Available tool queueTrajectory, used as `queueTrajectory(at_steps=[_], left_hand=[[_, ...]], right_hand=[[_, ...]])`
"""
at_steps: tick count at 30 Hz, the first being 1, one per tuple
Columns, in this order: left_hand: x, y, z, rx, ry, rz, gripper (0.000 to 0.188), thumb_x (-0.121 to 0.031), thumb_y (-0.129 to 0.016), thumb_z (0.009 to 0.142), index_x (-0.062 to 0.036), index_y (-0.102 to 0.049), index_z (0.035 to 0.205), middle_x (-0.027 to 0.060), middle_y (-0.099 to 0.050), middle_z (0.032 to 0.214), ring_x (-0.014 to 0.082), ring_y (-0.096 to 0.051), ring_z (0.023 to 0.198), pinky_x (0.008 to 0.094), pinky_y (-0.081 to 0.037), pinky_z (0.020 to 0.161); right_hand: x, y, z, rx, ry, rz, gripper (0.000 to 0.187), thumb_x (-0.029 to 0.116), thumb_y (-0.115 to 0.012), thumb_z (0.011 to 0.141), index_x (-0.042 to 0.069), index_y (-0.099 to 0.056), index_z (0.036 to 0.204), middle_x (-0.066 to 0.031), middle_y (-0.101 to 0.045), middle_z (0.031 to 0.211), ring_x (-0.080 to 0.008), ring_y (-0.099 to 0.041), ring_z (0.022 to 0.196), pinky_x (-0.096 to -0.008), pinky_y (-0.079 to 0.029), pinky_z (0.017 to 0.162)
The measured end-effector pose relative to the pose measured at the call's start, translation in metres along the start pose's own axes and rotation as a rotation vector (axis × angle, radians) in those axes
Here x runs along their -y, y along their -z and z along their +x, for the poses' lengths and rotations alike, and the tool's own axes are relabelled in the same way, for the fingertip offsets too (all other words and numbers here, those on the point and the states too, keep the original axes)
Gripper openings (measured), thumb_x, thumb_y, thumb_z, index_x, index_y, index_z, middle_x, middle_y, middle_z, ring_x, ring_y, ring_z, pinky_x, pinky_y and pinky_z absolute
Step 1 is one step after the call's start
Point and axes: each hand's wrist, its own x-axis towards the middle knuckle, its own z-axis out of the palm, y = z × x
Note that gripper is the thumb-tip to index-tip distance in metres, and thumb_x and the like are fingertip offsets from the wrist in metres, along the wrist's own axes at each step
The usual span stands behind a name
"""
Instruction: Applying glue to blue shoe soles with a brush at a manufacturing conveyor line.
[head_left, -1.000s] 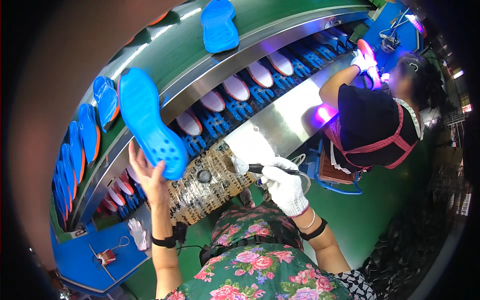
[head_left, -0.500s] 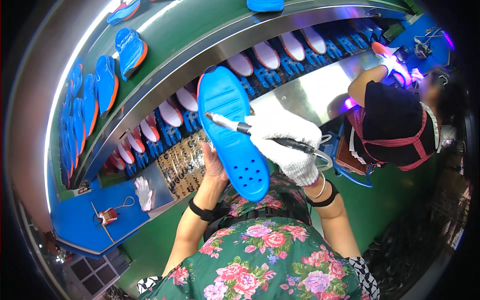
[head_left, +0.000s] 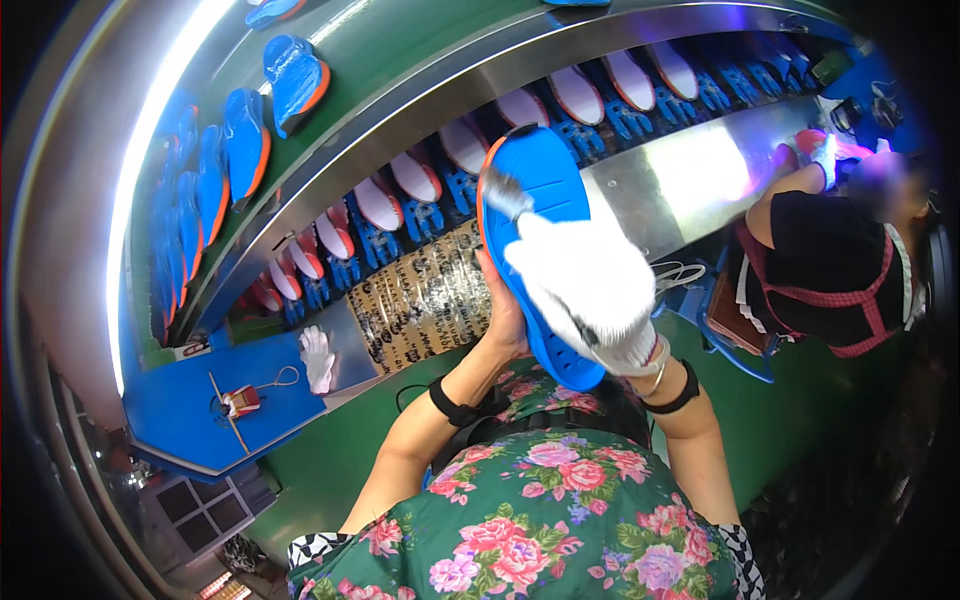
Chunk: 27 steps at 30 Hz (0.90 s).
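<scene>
Wearing a green floral top [head_left: 540,520] at the bottom centre of the frame, with black bands on both wrists. Reaching up with the bare left hand [head_left: 503,318], curled around the back edge of a blue shoe sole [head_left: 540,240] and propping it nearly upright at the frame's centre. Gripping a small brush [head_left: 508,196] in the right hand [head_left: 590,285], gloved in white, closed tight around the handle; pressing the bristle end against the upper part of the sole, near its orange rim. Covering the lower middle of the sole with the glove, so how much of the surface is coated cannot be told.

Lying just behind the left hand, a tan printed sheet [head_left: 425,300] spread on the steel table [head_left: 690,180]. Resting at lower left, a spare white glove [head_left: 318,358] at the edge of a blue tray [head_left: 190,410], with a small red-and-white tool [head_left: 240,400] beside it.

Working at the right of the frame, another person in a black top and red apron [head_left: 830,280], stretching a gloved hand [head_left: 822,155] onto the table under violet light.

Running farther back across the upper frame, a row of white and pink insoles on blue holders [head_left: 470,145] beneath a green conveyor [head_left: 400,60], carrying more blue soles with orange edges [head_left: 245,145] at upper left.
</scene>
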Motion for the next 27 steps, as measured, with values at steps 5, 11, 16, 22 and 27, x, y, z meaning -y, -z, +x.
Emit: queueTrajectory(at_steps=[5,11,16,22,27], left_hand=[[0.003,0.008,0.006,-0.071,-0.012,-0.097,0.119,-0.102,-0.028,0.09,-0.0143,-0.033,0.171,0.0126,-0.05,0.165,0.0335,-0.051,0.15,0.0543,-0.043,0.125],[-0.001,0.02,0.01,-0.053,0.077,-0.073,0.122,-0.104,-0.03,0.087,-0.0125,-0.037,0.168,0.0135,-0.054,0.16,0.0336,-0.056,0.144,0.0548,-0.046,0.122],[-0.003,0.037,0.017,0.015,-0.01,-0.144,0.122,-0.105,-0.032,0.085,-0.0096,-0.042,0.161,0.0145,-0.058,0.152,0.0334,-0.06,0.137,0.054,-0.049,0.118],[-0.001,0.05,0.02,0.062,0.023,-0.151,0.122,-0.106,-0.035,0.084,-0.0062,-0.048,0.154,0.0156,-0.063,0.143,0.0332,-0.065,0.128,0.053,-0.053,0.113],[0.001,0.063,0.027,0.088,0.021,-0.162,0.123,-0.106,-0.037,0.082,-0.0033,-0.053,0.147,0.0165,-0.067,0.135,0.0331,-0.068,0.121,0.0522,-0.056,0.108]], right_hand=[[0.0,0.013,0.004,-0.062,-0.082,0.25,0.04,0.004,-0.081,0.085,0.008,-0.082,0.125,-0.0143,-0.08,0.122,-0.033,-0.076,0.11,-0.044,-0.06,0.094],[0.0,0.012,0.001,0.075,0.039,0.168,0.039,0.001,-0.083,0.083,0.008,-0.084,0.121,-0.014,-0.082,0.122,-0.03,-0.079,0.108,-0.0418,-0.06,0.094],[-0.001,0.011,-0.004,-0.14,-0.147,0.382,0.037,0.003,-0.076,0.09,0.007,-0.081,0.127,-0.0122,-0.08,0.122,-0.0318,-0.075,0.106,-0.0412,-0.06,0.092],[-0.003,0.007,-0.002,-0.105,0.032,0.34,0.032,0.009,-0.081,0.088,0.007,-0.083,0.12,-0.0105,-0.081,0.114,-0.0302,-0.076,0.099,-0.0424,-0.062,0.083],[-0.012,0.01,-0.018,-0.124,0.003,0.257,0.035,0.008,-0.079,0.09,0.006,-0.08,0.125,-0.0128,-0.081,0.118,-0.0323,-0.076,0.101,-0.0432,-0.062,0.086]])
